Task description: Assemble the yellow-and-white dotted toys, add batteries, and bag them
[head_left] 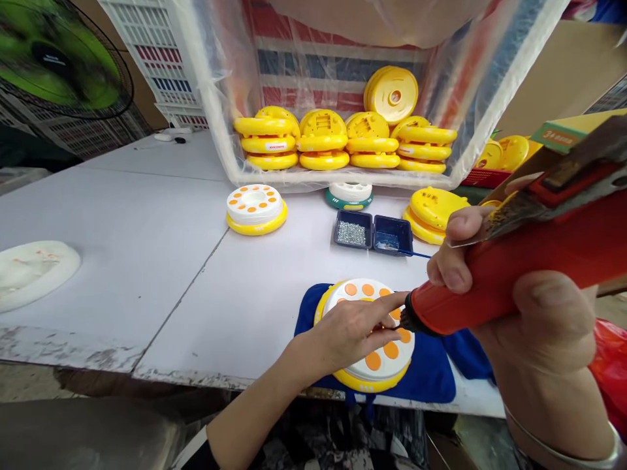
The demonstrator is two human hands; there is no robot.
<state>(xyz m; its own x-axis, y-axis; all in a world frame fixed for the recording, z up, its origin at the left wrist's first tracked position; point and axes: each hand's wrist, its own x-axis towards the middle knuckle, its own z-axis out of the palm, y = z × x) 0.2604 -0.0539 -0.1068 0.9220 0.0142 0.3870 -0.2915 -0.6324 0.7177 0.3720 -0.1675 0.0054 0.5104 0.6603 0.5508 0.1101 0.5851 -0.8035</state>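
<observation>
My right hand (519, 307) is closed around a red electric screwdriver (514, 267), whose tip points down at a round yellow and white toy with orange dots (377, 365). The toy lies on a blue cloth (431, 378) at the table's near edge. My left hand (355, 329) rests on top of the toy, fingers pressed onto it, index finger stretched toward the screwdriver tip.
A blue two-compartment tray (372, 232) holds small screws. Another assembled toy (255, 209) and yellow shells (434, 212) lie further back. A plastic-lined crate (235, 98) on its side holds several stacked yellow shells. A white disc (34, 271) lies at left, a fan (59, 55) behind.
</observation>
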